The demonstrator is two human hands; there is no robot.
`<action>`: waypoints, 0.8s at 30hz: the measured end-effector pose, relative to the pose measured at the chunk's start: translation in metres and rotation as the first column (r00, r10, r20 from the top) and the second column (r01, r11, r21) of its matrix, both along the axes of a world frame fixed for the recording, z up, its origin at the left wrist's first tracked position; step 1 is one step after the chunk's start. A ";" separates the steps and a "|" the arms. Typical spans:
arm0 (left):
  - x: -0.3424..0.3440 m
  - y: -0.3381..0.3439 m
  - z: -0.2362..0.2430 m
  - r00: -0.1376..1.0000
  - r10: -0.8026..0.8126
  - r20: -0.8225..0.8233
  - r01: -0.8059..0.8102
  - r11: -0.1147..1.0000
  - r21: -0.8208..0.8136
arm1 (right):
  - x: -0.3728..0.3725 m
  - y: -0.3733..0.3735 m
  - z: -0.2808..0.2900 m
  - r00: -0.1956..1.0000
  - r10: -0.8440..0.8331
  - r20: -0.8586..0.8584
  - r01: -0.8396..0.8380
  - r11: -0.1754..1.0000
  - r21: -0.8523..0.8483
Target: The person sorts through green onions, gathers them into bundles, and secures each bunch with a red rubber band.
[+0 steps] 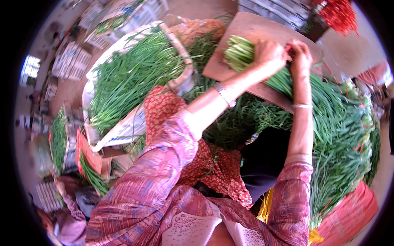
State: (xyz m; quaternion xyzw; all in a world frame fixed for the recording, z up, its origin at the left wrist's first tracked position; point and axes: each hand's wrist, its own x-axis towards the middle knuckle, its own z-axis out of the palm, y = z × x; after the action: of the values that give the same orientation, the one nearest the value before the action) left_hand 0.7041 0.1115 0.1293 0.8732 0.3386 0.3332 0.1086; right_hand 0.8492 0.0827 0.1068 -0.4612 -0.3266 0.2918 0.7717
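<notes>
A bundle of long-leaved greens (pixel 238 53) lay across the bench (pixel 262 28), a brown, board-like top, with its pale cut ends toward the left edge and its green leaves spilling over the near edge at the right. We curled our left hand (pixel 269 55) over the middle of the bundle; its fingertips were hidden, so we could not tell whether it was clamped on the stems. Our right hand (pixel 299 55) was close beside it, past the leafy side of the bundle, its fingers drawn together on a small red strip (pixel 289 48). Whether the two hands touched was unclear.

Judging by how things lay, this bundle was partway through: gathered and lined up at its cut ends, with no finished tie that we could make out.

Off the right edge of the bench was a large heap of bundles (pixel 349 123), many with red bands around them, which we took as work done. Beyond the left edge stood a white crate (pixel 123 129) piled with loose greens (pixel 131 74), apparently much of what was left. More leafy scraps (pixel 246 123) lay below the near edge.

Farther out, red strands (pixel 338 18) hung past the far right corner, a red sack (pixel 349 213) lay beside the heap, and more white crates (pixel 72 61) stood at the far left.
</notes>
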 end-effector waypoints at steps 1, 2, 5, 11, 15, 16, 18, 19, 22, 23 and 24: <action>0.000 -0.015 0.001 0.999 -0.025 0.020 0.023 0.994 0.104 | 0.021 -0.003 -0.003 0.997 -0.037 -0.069 0.038 0.999 0.017; -0.002 -0.023 -0.006 0.999 -0.032 0.035 0.028 0.993 0.110 | 0.032 0.000 -0.007 0.992 -0.022 -0.125 0.030 0.997 0.064; -0.007 -0.032 -0.031 0.974 0.012 0.225 -0.052 0.984 0.172 | 0.041 0.005 -0.012 0.995 0.063 -0.075 -0.064 0.998 -0.010; -0.006 -0.021 -0.045 0.960 0.040 0.278 -0.088 0.983 0.161 | 0.025 -0.031 0.037 0.679 0.124 0.723 0.326 0.832 -0.449; 0.000 -0.024 -0.053 0.944 0.017 0.329 -0.075 0.984 0.162 | 0.004 -0.037 0.024 0.363 0.291 0.885 0.476 0.759 -0.445; -0.002 -0.020 -0.054 0.945 0.043 0.325 -0.108 0.977 0.185 | -0.011 -0.034 0.027 0.295 0.252 0.922 0.484 0.792 -0.372; -0.009 -0.017 -0.051 0.948 0.051 0.315 -0.093 0.989 0.118 | -0.021 -0.030 0.027 0.276 0.236 0.932 0.491 0.799 -0.348; -0.013 -0.018 -0.045 0.957 0.030 0.287 -0.061 0.993 0.098 | -0.019 -0.030 0.024 0.268 0.235 0.934 0.495 0.798 -0.343; -0.036 -0.030 -0.022 0.921 0.147 0.362 -0.237 0.947 0.216 | -0.014 -0.032 0.016 0.570 0.150 0.808 0.328 0.860 -0.391; -0.051 -0.042 -0.012 0.881 0.075 0.467 -0.166 0.974 0.156 | -0.007 -0.038 0.010 0.713 0.138 0.687 0.270 0.851 -0.451; -0.076 -0.051 -0.003 0.823 0.037 0.567 -0.116 0.988 0.104 | -0.010 -0.038 0.008 0.829 0.139 0.542 0.177 0.855 -0.488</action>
State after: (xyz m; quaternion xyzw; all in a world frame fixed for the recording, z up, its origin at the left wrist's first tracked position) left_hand 0.6285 0.0609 0.1261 0.7272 0.3031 0.6018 0.1314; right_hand 0.8389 0.0447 0.1146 -0.7197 -0.4420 0.2128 0.4913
